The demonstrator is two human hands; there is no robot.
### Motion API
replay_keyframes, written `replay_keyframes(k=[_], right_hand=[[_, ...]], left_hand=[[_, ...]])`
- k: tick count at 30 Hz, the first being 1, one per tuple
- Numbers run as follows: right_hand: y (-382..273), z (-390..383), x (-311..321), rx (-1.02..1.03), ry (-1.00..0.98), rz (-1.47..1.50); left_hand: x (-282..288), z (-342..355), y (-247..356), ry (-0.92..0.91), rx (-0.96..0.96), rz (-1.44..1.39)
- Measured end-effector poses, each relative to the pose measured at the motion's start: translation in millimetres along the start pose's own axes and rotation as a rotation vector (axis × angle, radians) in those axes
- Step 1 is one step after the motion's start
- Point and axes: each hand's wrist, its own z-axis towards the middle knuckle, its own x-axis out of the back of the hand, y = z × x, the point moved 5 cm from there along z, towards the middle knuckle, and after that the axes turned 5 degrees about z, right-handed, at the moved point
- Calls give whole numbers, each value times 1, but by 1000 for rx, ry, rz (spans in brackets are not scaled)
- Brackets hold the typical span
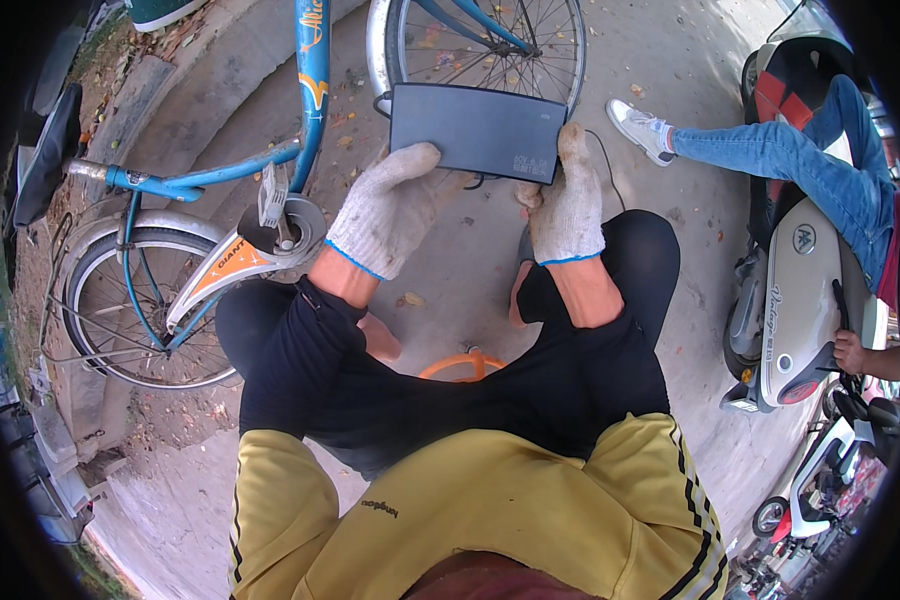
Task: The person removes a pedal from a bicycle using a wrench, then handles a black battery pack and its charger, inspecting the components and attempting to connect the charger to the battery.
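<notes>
Near a blue bicycle [312, 115], the gloved left hand [385, 212] and right hand [567, 208] grip a flat dark box [475, 130], apparently supporting it from underneath too.

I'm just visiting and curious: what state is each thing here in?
Dark grey box: closed, held from both sides.
Left hand: gloved, gripping the box's lower left corner.
Right hand: gloved, gripping its right end.
Thin cable: curved; connection unclear.
Blue bicycle: saddle and chain guard fitted, front wheel partly covered.
Scooter: upright, with a person's jeans-clad leg across it.
</notes>
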Motion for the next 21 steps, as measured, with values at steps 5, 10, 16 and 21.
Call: replay_keyframes(k=[5, 10, 16, 21], right_hand=[[0, 0, 0, -2, -15, 6], [-1, -1, -2, -3, -19, 7], [2, 0, 1, -13, -36, 71], [-1, -2, -3, -3, -37, 45]], left_hand=[[0, 0, 0, 3, 2, 3], [-1, 0, 0, -12, 3, -1], [1, 0, 0, 13, -1, 6], [-1, 0, 1, 10, -2, 4]])
